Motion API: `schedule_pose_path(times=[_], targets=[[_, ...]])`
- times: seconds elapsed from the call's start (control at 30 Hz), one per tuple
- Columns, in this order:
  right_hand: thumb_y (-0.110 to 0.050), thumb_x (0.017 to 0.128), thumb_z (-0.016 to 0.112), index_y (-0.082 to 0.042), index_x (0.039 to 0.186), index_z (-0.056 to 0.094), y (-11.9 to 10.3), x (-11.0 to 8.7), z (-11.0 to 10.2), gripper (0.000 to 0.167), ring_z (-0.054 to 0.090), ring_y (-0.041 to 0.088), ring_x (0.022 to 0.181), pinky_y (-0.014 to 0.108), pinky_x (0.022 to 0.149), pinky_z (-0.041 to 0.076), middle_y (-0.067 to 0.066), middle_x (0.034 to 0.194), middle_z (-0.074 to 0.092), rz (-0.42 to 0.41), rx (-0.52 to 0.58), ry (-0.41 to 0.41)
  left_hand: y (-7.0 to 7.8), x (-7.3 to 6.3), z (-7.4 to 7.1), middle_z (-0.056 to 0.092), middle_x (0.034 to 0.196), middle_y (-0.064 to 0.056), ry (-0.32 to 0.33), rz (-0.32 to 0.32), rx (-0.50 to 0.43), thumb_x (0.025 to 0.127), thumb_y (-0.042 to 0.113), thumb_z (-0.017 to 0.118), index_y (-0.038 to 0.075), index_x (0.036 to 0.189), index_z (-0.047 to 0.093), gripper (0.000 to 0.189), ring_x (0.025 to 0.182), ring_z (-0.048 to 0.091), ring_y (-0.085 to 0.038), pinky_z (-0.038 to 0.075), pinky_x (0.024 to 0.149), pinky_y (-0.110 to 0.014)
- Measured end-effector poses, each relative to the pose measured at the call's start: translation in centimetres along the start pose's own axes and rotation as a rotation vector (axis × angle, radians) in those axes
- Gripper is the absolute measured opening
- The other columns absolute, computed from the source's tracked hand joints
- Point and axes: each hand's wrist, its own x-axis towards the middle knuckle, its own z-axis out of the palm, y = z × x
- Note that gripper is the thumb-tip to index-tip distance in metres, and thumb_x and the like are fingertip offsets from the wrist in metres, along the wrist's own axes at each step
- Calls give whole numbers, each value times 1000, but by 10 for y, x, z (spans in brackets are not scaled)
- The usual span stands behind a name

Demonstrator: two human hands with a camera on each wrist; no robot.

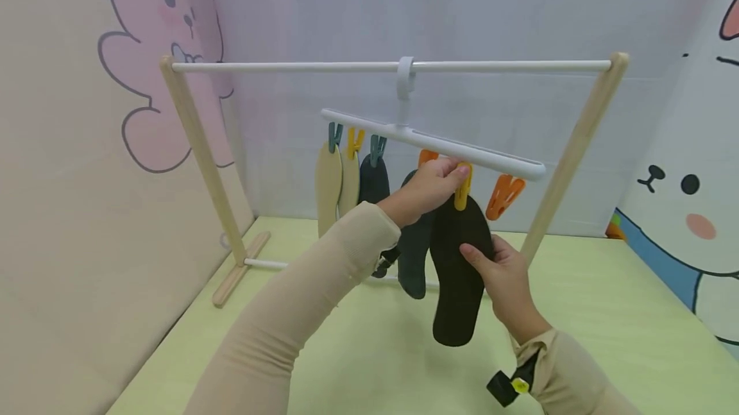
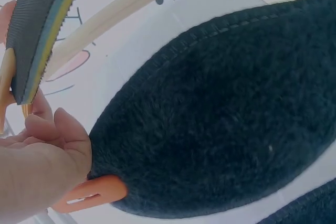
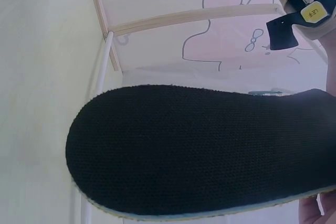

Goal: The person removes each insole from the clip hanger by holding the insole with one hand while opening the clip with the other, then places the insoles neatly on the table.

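A black insole [image 1: 456, 274] hangs near the right end of a white hanger [image 1: 473, 153], a yellow clothespin [image 1: 463, 187] at its top edge. My left hand [image 1: 424, 189] pinches that clothespin just under the hanger bar. Lower down, my right hand [image 1: 508, 283] grips the insole's right edge, thumb on the front face; its other fingers are mostly hidden behind. The right wrist view shows the black insole [image 3: 199, 150] covering much of the picture. Beside my left hand, a dark fuzzy insole [image 2: 210, 114] hangs from an orange clothespin [image 2: 92, 193].
The hanger hooks onto the white rail [image 1: 288, 67] of a wooden-sided rack [image 1: 202, 158]. Two beige insoles [image 1: 329, 184] and a dark insole [image 1: 374, 181] hang at left. Orange clothespins [image 1: 505, 197] hang at the right end. A pale green tabletop [image 1: 369, 370] lies below.
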Motion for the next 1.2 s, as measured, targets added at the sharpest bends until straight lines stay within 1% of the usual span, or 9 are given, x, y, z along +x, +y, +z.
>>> schedule_pose_path(times=[0.13, 0.23, 0.5, 0.67, 0.83, 0.93, 1.03, 1.1, 1.2], targets=[[-9, 86, 72, -4, 86, 66, 0, 0, -2, 8, 64, 6, 62, 22, 58, 51, -7, 69, 65, 12, 3, -3, 0, 0, 1, 51, 135, -12, -9, -17, -7, 105, 20, 39, 9, 143, 43, 40, 129, 43, -20, 33, 107, -39], [-10, 86, 72, -3, 88, 66, -1, -1, -3, 9, 65, 6, 63, 22, 59, 52, -7, 70, 66, 25, 2, -1, -1, -1, 1, 50, 137, -11, -3, -13, -17, 105, 19, 40, 8, 143, 44, 40, 130, 43, -20, 34, 106, -37], [-10, 87, 72, -3, 87, 65, 1, -1, -2, 10, 65, 6, 63, 23, 60, 52, -8, 69, 66, 56, -4, 16, -5, -1, 2, 59, 124, -13, 45, 8, -58, 103, 18, 46, 0, 126, 59, 32, 122, 51, -20, 39, 101, -32], [-8, 87, 70, -8, 84, 65, 0, -2, 0, 7, 64, 7, 62, 23, 59, 52, -7, 69, 64, 60, 14, 22, -4, -3, 0, 60, 125, -12, 48, 12, -36, 103, 19, 47, 1, 127, 59, 33, 122, 51, -20, 40, 101, -33], [-4, 88, 69, -11, 81, 64, -2, -1, 6, 12, 64, 7, 62, 24, 59, 52, -6, 68, 63, 70, 42, 20, -4, -5, -5, 60, 126, -11, 88, 12, -22, 102, 18, 49, 0, 124, 62, 31, 124, 50, -21, 39, 102, -35], [-3, 88, 69, -13, 79, 64, -2, -3, 5, 14, 63, 7, 61, 23, 58, 51, -6, 67, 63, 82, 41, 50, -5, -4, 0, 62, 122, -11, 106, 9, -59, 101, 18, 50, -1, 120, 64, 30, 121, 53, -20, 41, 100, -34], [-4, 87, 70, -14, 78, 65, -2, -4, 2, 14, 62, 7, 60, 22, 58, 51, -6, 67, 62, 79, 44, 84, -5, -2, 8, 65, 117, -12, 132, 1, -105, 100, 18, 52, -1, 121, 64, 30, 117, 55, -19, 43, 98, -32], [-6, 86, 71, -12, 81, 66, -2, -5, 2, 10, 63, 7, 61, 22, 58, 51, -6, 67, 63, 73, 52, 93, -4, -2, 11, 66, 115, -12, 155, -1, -122, 100, 18, 53, 0, 123, 63, 31, 115, 57, -18, 44, 97, -31], [-8, 85, 73, -8, 85, 66, -3, -4, 3, 7, 64, 8, 62, 23, 59, 52, -6, 69, 65, 64, 63, 92, -3, -4, 11, 67, 113, -12, 180, 3, -118, 100, 18, 54, 1, 125, 62, 32, 110, 58, -17, 45, 94, -30]])
